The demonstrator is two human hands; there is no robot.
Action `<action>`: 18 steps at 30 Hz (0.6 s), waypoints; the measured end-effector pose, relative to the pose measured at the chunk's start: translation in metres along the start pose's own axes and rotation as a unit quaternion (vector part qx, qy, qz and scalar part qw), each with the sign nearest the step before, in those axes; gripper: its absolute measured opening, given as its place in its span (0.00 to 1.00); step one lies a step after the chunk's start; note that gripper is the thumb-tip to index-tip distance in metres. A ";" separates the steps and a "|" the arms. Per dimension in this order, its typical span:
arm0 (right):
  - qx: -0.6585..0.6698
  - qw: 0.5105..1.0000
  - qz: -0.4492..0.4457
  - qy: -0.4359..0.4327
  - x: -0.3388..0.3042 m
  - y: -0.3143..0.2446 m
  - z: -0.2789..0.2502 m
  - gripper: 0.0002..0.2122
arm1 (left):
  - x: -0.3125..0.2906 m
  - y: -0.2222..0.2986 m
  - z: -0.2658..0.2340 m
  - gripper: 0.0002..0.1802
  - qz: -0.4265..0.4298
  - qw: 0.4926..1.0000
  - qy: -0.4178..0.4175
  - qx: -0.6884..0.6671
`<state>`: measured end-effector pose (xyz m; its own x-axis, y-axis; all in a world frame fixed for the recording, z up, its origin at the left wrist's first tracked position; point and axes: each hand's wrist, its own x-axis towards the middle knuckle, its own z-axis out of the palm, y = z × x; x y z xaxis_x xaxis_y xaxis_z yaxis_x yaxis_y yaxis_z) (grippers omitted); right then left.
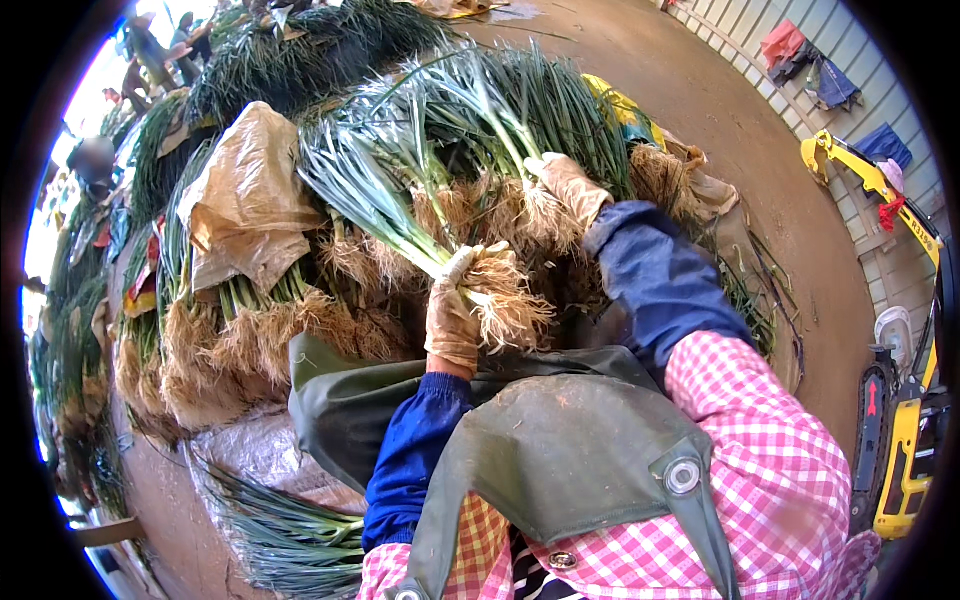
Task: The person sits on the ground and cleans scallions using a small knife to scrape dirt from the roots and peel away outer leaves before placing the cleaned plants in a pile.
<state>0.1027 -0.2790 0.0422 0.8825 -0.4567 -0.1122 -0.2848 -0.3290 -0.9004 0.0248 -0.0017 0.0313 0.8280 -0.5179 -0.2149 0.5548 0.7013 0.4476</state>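
Observation:
My left hand (452, 318), in a tan work glove, is closed around the root end of a bunch of leeks (385, 228). Their pale stringy roots spill out on the hand's right side, and the green leaves point up and to the left. Farther out, my right hand (572, 190), gloved the same way, grips a leek stalk (505, 118) just above its roots, at the edge of a large leek pile (560, 95). Blue sleeve covers reach over both forearms. More root clumps (435, 208) hang along the pile's near side.
A tan plastic sheet (245, 195) covers leeks on the left, beside several rooty bundles (215, 345). Loose leeks (290, 535) lie at lower left. A yellow excavator (905, 460) stands at far right, near a pale ribbed wall (730, 30). People stand at the far upper left.

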 end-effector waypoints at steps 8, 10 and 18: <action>-0.256 0.944 -0.206 -0.008 -0.062 -0.116 0.077 0.20 | 0.006 -0.007 -0.026 0.10 -0.080 0.993 0.084 0.016; -0.252 0.953 -0.154 -0.071 -0.051 -0.114 0.109 0.23 | 0.007 -0.013 -0.026 0.10 -0.072 0.991 0.105 0.047; -0.371 0.904 -0.210 -0.012 -0.030 -0.092 0.120 0.14 | -0.003 -0.012 -0.015 0.09 -0.086 0.988 0.095 0.084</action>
<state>0.1478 -0.1361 0.0784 0.9766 -0.1467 0.1570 -0.0869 -0.9379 -0.3358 0.0170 -0.0014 0.0135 0.7322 -0.5094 -0.4522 0.6801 0.5114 0.5253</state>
